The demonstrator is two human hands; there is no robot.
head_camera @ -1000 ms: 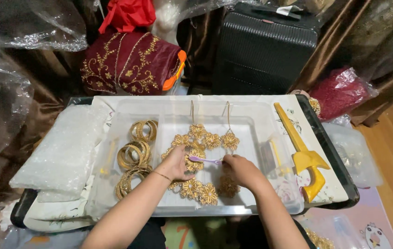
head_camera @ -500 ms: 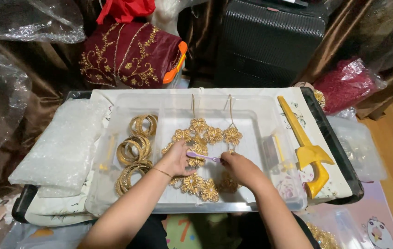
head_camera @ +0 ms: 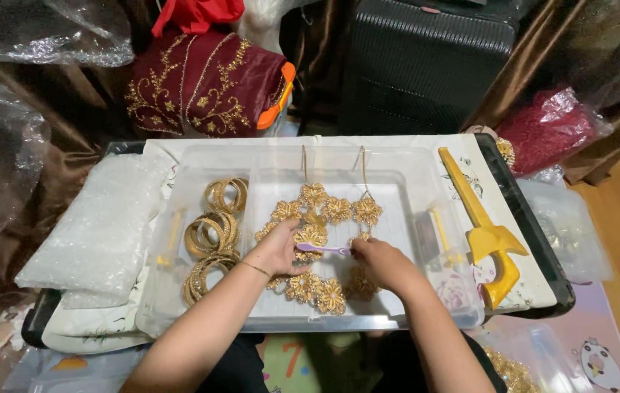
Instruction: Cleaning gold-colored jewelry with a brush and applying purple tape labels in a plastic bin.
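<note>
The clear plastic tray [head_camera: 412, 175] holds a gold flower necklace [head_camera: 324, 211] in its middle and gold bangles [head_camera: 212, 233] toward its left wall. My left hand [head_camera: 277, 251] lies flat and open on the necklace. My right hand [head_camera: 383, 263] is closed around a purple toothbrush [head_camera: 322, 249], hiding its handle end; it lies crosswise in the tray, head pointing left.

Clear plastic tray [head_camera: 412, 182] holds gold floral necklace [head_camera: 324, 211]. Left hand [head_camera: 277, 251] rests on necklace. Right hand [head_camera: 383, 263] grips purple toothbrush [head_camera: 321, 249], head against ornament. Gold bangles [head_camera: 212, 233] stacked in tray's left compartment. Yellow sheath-shaped piece [head_camera: 481, 225] lies right of tray.
</note>
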